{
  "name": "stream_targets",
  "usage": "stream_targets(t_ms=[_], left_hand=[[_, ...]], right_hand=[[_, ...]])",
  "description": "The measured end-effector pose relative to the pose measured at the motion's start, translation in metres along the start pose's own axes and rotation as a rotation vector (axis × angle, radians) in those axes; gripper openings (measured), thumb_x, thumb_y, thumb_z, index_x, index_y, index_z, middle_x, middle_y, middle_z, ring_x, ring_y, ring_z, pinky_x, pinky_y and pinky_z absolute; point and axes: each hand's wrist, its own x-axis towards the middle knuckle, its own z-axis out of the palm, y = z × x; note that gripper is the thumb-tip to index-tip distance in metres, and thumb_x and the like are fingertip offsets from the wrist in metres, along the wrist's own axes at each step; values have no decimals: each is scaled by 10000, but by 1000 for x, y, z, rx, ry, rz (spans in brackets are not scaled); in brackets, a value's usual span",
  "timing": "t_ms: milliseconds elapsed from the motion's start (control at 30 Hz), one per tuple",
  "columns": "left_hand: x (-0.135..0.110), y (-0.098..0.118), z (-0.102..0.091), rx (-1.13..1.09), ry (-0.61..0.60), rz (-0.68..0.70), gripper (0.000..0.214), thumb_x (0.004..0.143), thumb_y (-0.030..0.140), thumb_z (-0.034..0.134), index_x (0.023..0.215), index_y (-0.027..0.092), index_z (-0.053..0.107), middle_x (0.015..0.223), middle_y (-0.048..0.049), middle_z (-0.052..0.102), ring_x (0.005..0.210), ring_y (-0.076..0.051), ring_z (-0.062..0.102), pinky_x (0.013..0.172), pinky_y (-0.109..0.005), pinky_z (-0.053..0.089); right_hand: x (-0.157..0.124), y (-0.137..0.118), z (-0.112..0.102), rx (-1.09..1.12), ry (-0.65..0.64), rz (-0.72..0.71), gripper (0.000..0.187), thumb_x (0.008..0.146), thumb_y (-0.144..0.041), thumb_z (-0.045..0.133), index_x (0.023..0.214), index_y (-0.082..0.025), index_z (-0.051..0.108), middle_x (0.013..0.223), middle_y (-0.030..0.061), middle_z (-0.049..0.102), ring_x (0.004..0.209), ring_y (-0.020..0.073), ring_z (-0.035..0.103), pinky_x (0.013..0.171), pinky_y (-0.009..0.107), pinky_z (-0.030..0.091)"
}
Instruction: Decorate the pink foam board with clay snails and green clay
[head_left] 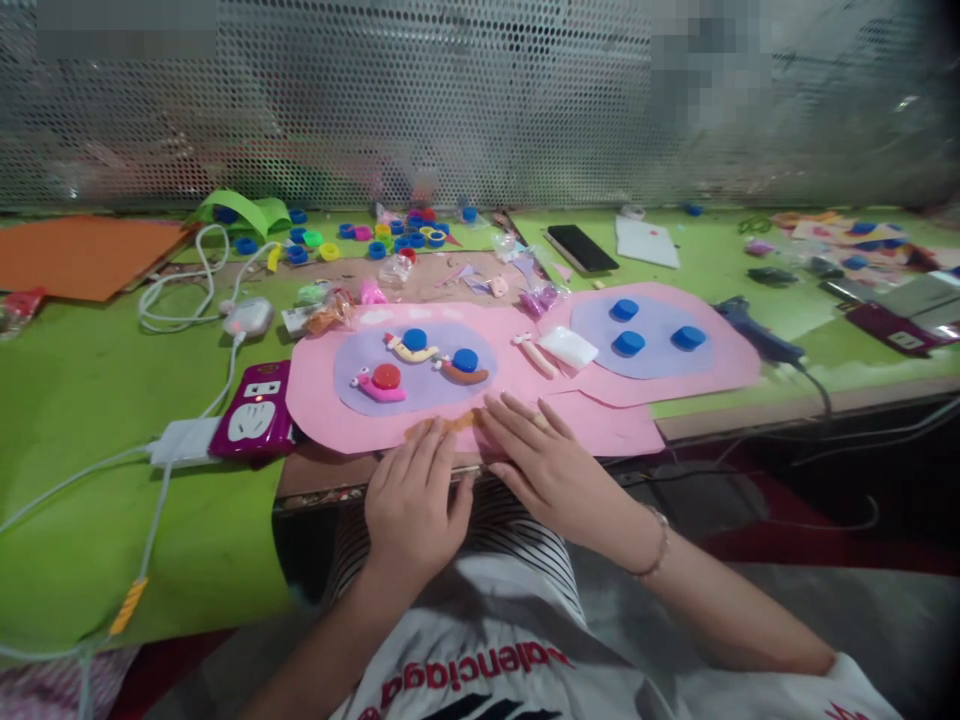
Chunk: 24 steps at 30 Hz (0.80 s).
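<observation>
My left hand (415,503) and my right hand (541,455) lie flat, fingers stretched, on the near edge of a pink foam sheet (327,390). Between their fingertips sits a small orange-tan strip (450,423); both hands press on it or beside it. On the sheet a lilac oval (427,380) carries three snail figures made with bottle caps: a red-capped one (381,383) and two blue-capped ones (413,344) (463,366). A second lilac oval (654,333) to the right holds three blue caps.
A purple power strip (256,411) with white cables lies at the left. A glue gun (757,335) rests at the right. Loose coloured caps (390,236), a phone (581,247), orange paper (82,255) and scraps cover the green table. Perforated metal mesh stands behind.
</observation>
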Motion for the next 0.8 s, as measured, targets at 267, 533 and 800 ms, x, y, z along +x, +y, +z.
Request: stream_targets(t_ms=[267, 533, 800], left_hand=[[17, 21, -6, -30, -242, 48, 486, 869, 290, 412, 1309, 95, 471, 1383, -106, 471, 1278, -262, 415, 1057, -427, 276], [16, 19, 3, 5, -284, 53, 497, 884, 316, 382, 1308, 72, 474, 1387, -119, 463, 1264, -255, 437, 1023, -399, 355], [17, 16, 0, 59, -281, 77, 533, 879, 376, 417, 1266, 20, 503, 1352, -159, 493, 1259, -288, 435, 1018, -413, 366]], right_hand=[[0, -6, 9, 5, 19, 30, 464, 962, -290, 289, 1400, -158, 366, 1499, 73, 279, 1391, 217, 209, 1121, 462, 203], [-2, 1, 6, 12, 8, 45, 493, 955, -277, 298, 1422, -121, 320, 1497, 102, 277, 1390, 217, 211, 1114, 437, 253], [-5, 6, 7, 23, 34, 84, 457, 955, -283, 306, 1387, -165, 395, 1477, 79, 330, 1366, 225, 274, 1096, 444, 271]])
